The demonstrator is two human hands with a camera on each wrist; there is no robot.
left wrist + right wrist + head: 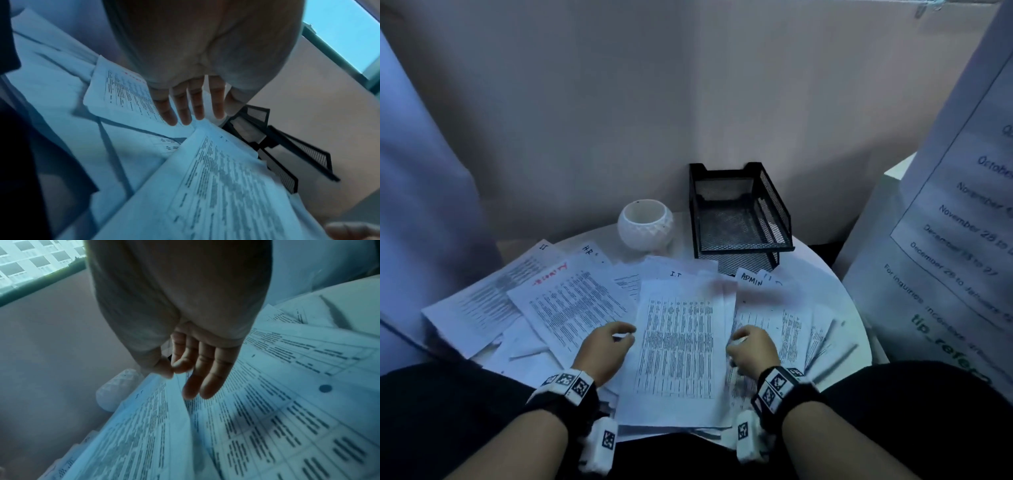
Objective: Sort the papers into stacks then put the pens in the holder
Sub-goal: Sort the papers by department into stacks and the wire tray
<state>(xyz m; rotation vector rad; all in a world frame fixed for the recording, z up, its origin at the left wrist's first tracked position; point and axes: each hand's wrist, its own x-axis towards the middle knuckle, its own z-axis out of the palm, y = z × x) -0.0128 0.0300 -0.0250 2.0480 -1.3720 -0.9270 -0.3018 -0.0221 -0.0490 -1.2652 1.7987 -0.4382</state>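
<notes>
Printed papers lie jumbled over a round white table [854, 329], some hand-marked IT, HR or ADMIN. One sheet [678, 342] [226, 186] [144, 426] lies on top in the middle. My right hand [738, 339] [174, 369] pinches its right edge between thumb and forefinger. My left hand [625, 334] [197, 116] is at the sheet's left edge, its fingers straight over a red-marked paper [571, 308] [123, 92]. The round white holder [645, 224] [115, 389] stands at the back with nothing showing in it. No pen is in view.
A black two-tier mesh tray [743, 248] [287, 162] stands at the back right of the table against the wall. A large printed notice [945, 240] hangs close on the right. A pale surface [421, 205] borders the left. Papers overhang the table's near edge.
</notes>
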